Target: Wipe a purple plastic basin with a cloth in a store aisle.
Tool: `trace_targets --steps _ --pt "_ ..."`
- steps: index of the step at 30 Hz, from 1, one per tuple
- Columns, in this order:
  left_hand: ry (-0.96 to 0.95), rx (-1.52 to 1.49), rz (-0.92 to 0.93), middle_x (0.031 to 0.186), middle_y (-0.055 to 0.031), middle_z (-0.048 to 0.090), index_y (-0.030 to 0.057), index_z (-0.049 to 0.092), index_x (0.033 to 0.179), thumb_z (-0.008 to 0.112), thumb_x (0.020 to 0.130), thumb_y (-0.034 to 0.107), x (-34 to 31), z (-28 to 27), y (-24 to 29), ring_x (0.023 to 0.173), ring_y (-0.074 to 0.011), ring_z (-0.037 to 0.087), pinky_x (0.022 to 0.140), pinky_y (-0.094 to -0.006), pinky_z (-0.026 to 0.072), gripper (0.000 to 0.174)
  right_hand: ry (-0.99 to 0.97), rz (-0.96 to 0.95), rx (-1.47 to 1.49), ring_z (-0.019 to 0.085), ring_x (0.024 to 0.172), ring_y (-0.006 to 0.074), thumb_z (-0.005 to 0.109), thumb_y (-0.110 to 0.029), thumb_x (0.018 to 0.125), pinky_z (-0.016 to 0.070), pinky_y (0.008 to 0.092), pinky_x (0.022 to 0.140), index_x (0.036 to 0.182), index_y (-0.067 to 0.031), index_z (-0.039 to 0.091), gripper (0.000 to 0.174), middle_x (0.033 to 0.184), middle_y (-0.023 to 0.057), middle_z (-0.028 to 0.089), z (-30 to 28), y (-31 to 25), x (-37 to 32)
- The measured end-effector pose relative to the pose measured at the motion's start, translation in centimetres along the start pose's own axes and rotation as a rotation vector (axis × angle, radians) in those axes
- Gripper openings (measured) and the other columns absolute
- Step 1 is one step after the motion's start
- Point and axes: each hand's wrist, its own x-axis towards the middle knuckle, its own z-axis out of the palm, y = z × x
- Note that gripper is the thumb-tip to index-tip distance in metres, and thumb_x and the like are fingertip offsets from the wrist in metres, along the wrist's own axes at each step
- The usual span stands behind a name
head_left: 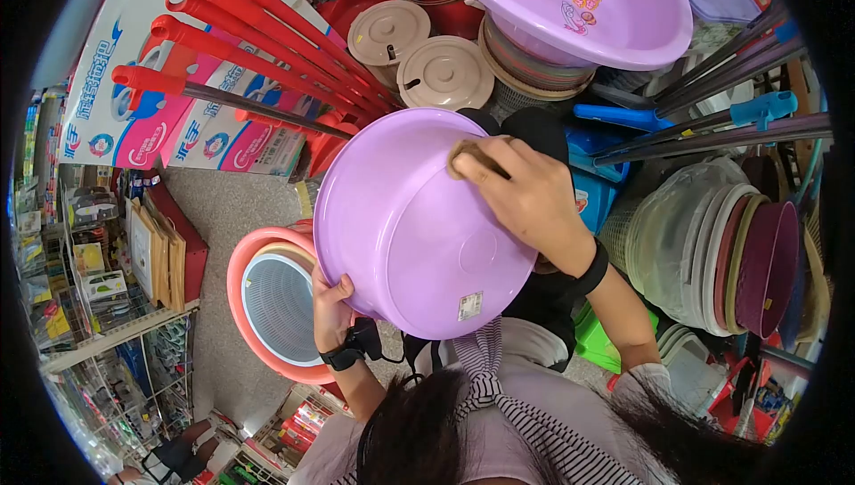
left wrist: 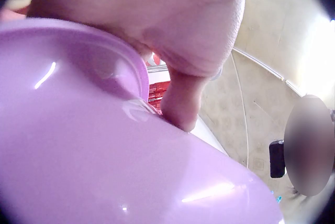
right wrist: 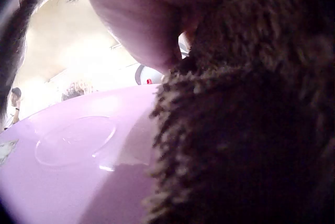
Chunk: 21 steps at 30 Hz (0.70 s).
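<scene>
A purple plastic basin [head_left: 410,236] is held tilted in front of the body, its underside with a white label [head_left: 470,306] turned up. My left hand [head_left: 332,311] grips its rim at the lower left. In the left wrist view the thumb [left wrist: 183,103] lies against the basin's outer wall, while the other fingers are mostly hidden behind the rim. My right hand [head_left: 539,200] pinches a brown cloth [head_left: 463,161] against the basin's outside, near the upper right edge of the base. Close up in the right wrist view, the cloth's shaggy pile fills the right side.
Red-handled poles [head_left: 258,71] lean at the upper left before printed boxes [head_left: 125,75]. Another purple basin [head_left: 614,31] tops a stack ahead, beside lidded beige buckets [head_left: 445,73]. Nested tubs [head_left: 766,262] stand at right; a pink basin [head_left: 239,298] sits on the floor at left.
</scene>
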Motion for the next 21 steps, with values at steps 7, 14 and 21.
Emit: trace_targets --steps 7,14,21 --pt "0.005 -0.006 -0.014 0.116 -0.0123 0.066 -0.0049 0.048 0.132 0.081 0.080 0.013 0.2 0.8 0.5 0.101 -0.0217 0.065 0.094 -0.0338 0.0512 0.064 0.002 -0.010 -0.002 0.061 0.077 0.0151 0.064 -0.013 0.078 0.0537 0.0280 0.061 0.107 -0.0142 0.066 0.029 0.097 -0.0005 0.059 0.5 -1.2 -0.3" --pt "0.012 0.002 0.018 0.117 -0.0125 0.065 -0.0048 0.048 0.133 0.080 0.080 0.013 -0.1 0.7 0.3 0.102 -0.0218 0.065 0.094 -0.0336 0.0512 0.064 0.043 0.043 -0.043 0.064 0.081 0.0163 0.065 -0.014 0.076 0.0542 0.0283 0.063 0.107 -0.0146 0.065 0.031 0.094 0.0006 0.058 0.3 -0.1 -0.8" --pt "0.000 0.036 0.045 0.119 -0.0122 0.065 -0.0046 0.048 0.132 0.082 0.080 0.015 -0.4 1.0 0.4 0.104 -0.0216 0.064 0.095 -0.0336 0.0499 0.066 0.026 0.076 0.009 0.063 0.080 0.0174 0.066 -0.011 0.076 0.0545 0.0306 0.063 0.107 -0.0142 0.065 0.032 0.094 0.0008 0.059 0.1 -0.7 -0.9"
